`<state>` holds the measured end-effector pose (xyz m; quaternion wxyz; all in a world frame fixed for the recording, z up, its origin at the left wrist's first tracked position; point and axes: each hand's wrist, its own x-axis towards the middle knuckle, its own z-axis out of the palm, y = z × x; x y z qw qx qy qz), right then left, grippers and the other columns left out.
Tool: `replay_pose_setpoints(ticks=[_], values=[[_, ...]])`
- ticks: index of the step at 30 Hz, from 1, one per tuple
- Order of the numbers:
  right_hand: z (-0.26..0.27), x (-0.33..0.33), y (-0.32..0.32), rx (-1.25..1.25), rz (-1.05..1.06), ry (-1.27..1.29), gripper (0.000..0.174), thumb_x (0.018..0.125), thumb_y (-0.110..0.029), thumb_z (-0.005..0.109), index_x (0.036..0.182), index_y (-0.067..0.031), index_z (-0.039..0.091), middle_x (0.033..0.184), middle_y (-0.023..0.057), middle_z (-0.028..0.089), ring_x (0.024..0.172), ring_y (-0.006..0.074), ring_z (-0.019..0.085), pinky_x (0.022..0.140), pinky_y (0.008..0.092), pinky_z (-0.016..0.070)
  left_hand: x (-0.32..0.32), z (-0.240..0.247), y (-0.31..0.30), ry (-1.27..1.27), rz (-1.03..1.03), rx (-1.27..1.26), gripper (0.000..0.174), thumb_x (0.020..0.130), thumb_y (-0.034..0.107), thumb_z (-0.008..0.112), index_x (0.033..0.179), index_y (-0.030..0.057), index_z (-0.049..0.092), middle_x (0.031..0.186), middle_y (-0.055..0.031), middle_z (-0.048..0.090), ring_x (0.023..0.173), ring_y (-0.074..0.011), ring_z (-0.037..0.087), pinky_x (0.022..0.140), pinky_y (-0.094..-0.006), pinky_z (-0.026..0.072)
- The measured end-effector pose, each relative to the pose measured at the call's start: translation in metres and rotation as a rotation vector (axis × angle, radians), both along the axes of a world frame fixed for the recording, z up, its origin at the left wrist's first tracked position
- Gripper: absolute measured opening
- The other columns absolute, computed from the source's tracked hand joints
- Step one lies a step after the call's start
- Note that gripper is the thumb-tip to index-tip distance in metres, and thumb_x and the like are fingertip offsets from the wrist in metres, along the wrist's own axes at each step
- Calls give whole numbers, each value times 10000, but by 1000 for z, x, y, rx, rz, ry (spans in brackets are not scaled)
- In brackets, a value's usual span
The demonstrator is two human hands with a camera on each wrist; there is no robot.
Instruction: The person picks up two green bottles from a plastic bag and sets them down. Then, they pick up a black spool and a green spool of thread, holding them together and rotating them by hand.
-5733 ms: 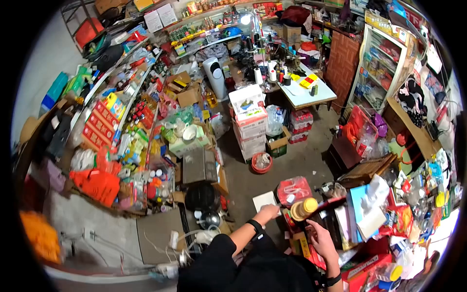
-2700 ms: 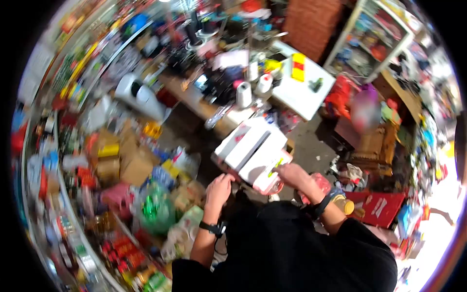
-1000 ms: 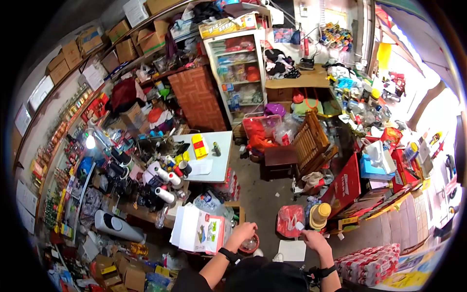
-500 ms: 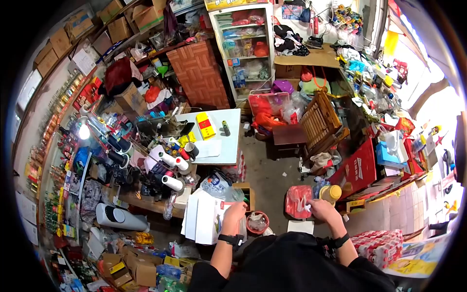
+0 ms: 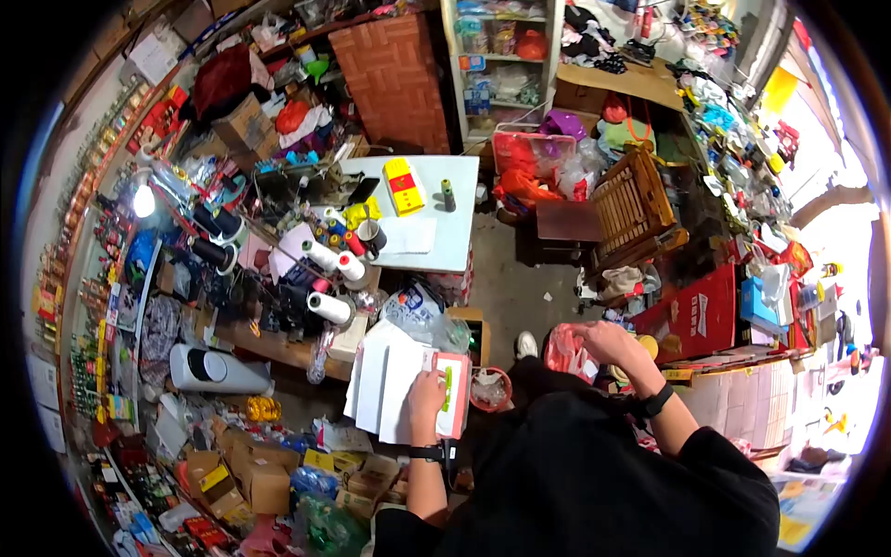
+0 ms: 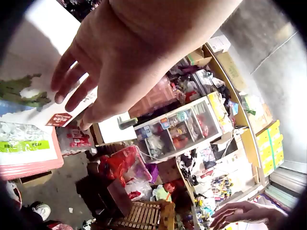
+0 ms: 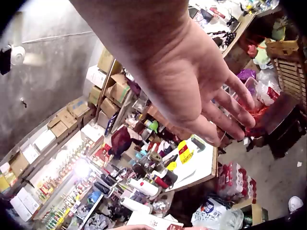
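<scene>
My left hand (image 5: pixel 427 401) reaches over an open carton (image 5: pixel 379 395) with white flaps and a pinkish-red lower part. In the left wrist view its fingers (image 6: pixel 72 79) are spread and loosely bent, overlapping the printed flap, with nothing gripped. Off to the right, my right hand (image 5: pixel 613 343) hovers over a red plastic-wrapped bundle (image 5: pixel 561 351) near the floor. Seen from the right wrist, the fingers (image 7: pixel 230 115) hang relaxed and hold nothing. A red basket (image 5: pixel 490 390) with clear plastic in it stands just right of the carton.
A pale table (image 5: pixel 455 223) with thread cones (image 5: pixel 329 308) and a sewing machine stands ahead. A folded wooden chair (image 5: pixel 626 209) and a red box (image 5: pixel 691 316) stand to the right. Cardboard boxes (image 5: pixel 269 487) and bags crowd the left floor; a shoe (image 5: pixel 526 344) shows ahead.
Since the earlier frames the view has turned right, away from the left shelves, then tilted downward. The left hand has come over the carton; the right hand has moved over the red bundle.
</scene>
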<state>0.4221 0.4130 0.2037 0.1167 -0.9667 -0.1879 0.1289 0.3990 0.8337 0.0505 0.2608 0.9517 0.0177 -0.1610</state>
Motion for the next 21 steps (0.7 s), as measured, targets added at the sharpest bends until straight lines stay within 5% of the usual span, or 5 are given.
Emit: replay_pose_setpoints(ticks=[2,3,10,14,21], values=[[-7,25,7,-42,67,32,365,909,-162,538,1257,-103,635,954,174,717,834,382,693,743,483,564,-5,-5,4,-58,21,-11,212,868,144,653,1077,142,693,1087,-132,624,1055,-339,614,922,-445,507],[-13,37,15,-71,33,39,162,896,-146,565,995,-56,657,883,191,708,835,378,698,746,459,572,-4,-1,2,-89,27,-18,213,867,140,654,1076,137,692,1098,-133,626,1064,-336,612,928,-442,505],[-50,144,14,96,236,46,217,918,-144,540,1078,-101,681,897,167,715,864,347,704,747,471,565,35,21,-26,52,163,-184,226,908,129,626,1129,146,663,1117,-150,620,1098,-386,586,916,-459,488],[-72,224,-6,-10,302,171,224,914,-141,530,1085,-104,670,915,162,715,890,354,702,738,474,565,105,66,-77,0,151,-248,213,918,122,595,1120,120,664,1141,-161,632,1088,-392,595,918,-462,487],[-77,379,-58,-68,388,267,252,876,-119,562,1102,-106,674,1030,174,698,963,363,695,798,485,561,276,36,-175,184,102,-407,239,939,166,593,1163,119,661,1137,-153,656,1055,-361,634,915,-427,510]])
